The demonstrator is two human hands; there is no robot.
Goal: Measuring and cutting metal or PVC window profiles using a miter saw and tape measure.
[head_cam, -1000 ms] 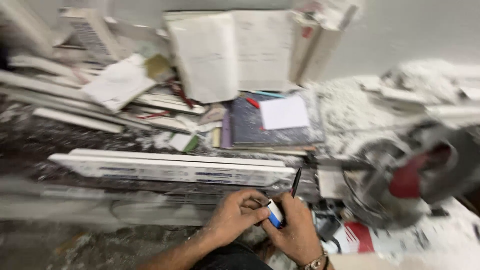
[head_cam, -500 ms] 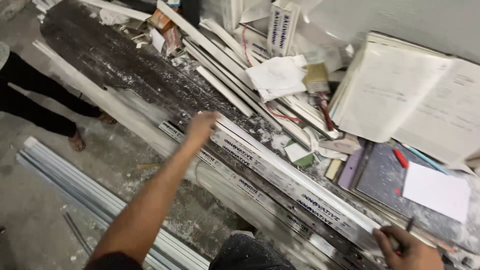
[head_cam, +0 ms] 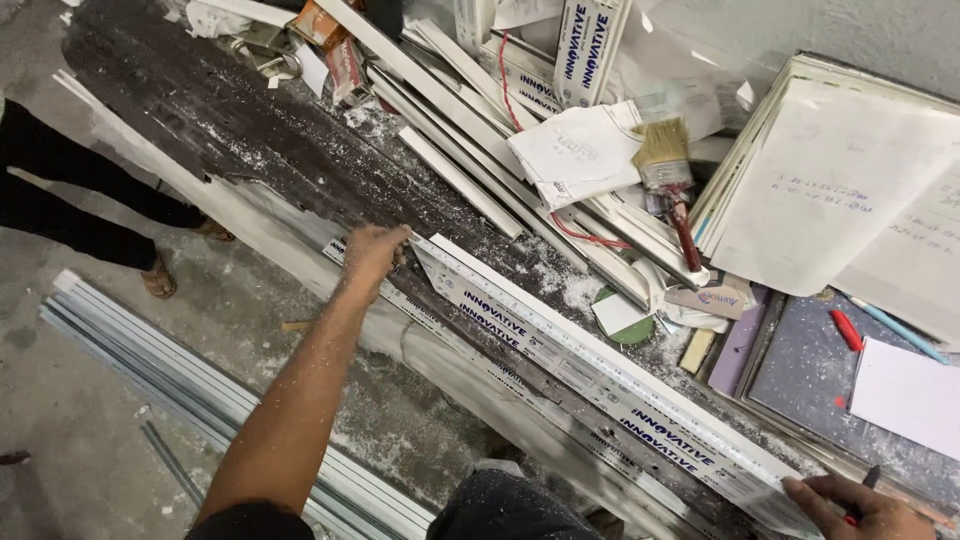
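A long white plastic profile strip (head_cam: pixel 600 375) with blue printing lies along the front edge of a dusty dark workbench (head_cam: pixel 220 110). My left hand (head_cam: pixel 375 255) reaches out and grips the strip's far left end. My right hand (head_cam: pixel 865 510), at the bottom right corner, presses on the strip's near end while holding a dark pen (head_cam: pixel 862 490) between its fingers.
White profile offcuts (head_cam: pixel 470 110), a paintbrush (head_cam: pixel 668 175), an open notebook (head_cam: pixel 850 190), a red marker (head_cam: pixel 846 330) and paper scraps crowd the bench. More long profiles (head_cam: pixel 180 390) lie on the floor at left. Another person's legs (head_cam: pixel 80 210) stand at the far left.
The view swung left from the right end of the bench. My left hand left the right hand and reached out to the strip's far end. My right hand stays at the near end with the pen.
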